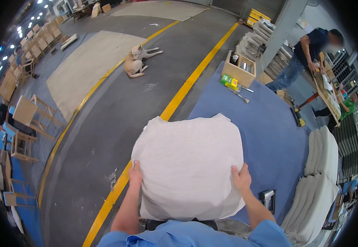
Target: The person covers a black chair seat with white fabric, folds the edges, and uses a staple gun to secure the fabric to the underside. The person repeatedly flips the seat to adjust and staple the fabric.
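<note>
A large off-white fabric-covered seat cushion (pixel 189 164) lies in front of my body, its cloth loose and wrinkled along the near side. My left hand (pixel 135 175) grips its left edge, fingers curled behind it and out of sight. On the opposite edge, my right hand (pixel 241 178) holds on with the thumb on top. The cushion's underside is hidden. A staple gun (pixel 267 199) rests on the blue surface (pixel 265 152), just right of my right forearm.
Stacked pale cushions (pixel 310 201) stand at right. Beyond the cushion are a wooden box (pixel 240 70) of tools and a small green-yellow box (pixel 230 81). A dog (pixel 135 64) lies on the grey floor. One person (pixel 302 53) works at a bench; wooden chairs (pixel 26 115) stand left.
</note>
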Demonstrator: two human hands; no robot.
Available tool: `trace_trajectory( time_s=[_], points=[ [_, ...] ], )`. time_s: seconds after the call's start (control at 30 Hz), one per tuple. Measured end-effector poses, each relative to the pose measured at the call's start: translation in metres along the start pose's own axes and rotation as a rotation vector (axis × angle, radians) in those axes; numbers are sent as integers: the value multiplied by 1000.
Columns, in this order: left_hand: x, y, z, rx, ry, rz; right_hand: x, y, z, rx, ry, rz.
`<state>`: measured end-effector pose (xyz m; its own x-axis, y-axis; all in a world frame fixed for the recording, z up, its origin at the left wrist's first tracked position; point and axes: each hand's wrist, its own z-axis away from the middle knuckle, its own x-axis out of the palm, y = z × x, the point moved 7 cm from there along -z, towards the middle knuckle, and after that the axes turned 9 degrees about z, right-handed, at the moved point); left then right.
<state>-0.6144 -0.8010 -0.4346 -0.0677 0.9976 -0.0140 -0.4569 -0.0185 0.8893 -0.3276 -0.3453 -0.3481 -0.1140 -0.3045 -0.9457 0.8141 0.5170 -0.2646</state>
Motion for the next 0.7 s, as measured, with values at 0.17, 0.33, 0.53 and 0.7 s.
trace_trajectory(
  time_s=[0.17, 0.33, 0.53, 0.7],
  points=[
    [-4, -4, -11, 61, -66, -358, 2, -49, 13, -272, 62, 213],
    [-2, -21, -20, -55, -126, -210, 42, -128, 43, -794, -79, 491],
    [-6, -38, -27, -74, -188, -175, 96, -277, 88, -1048, -349, 458],
    [-14, -49, -31, -96, -173, -139, 127, -338, 106, -1197, -366, 420]
  ],
)
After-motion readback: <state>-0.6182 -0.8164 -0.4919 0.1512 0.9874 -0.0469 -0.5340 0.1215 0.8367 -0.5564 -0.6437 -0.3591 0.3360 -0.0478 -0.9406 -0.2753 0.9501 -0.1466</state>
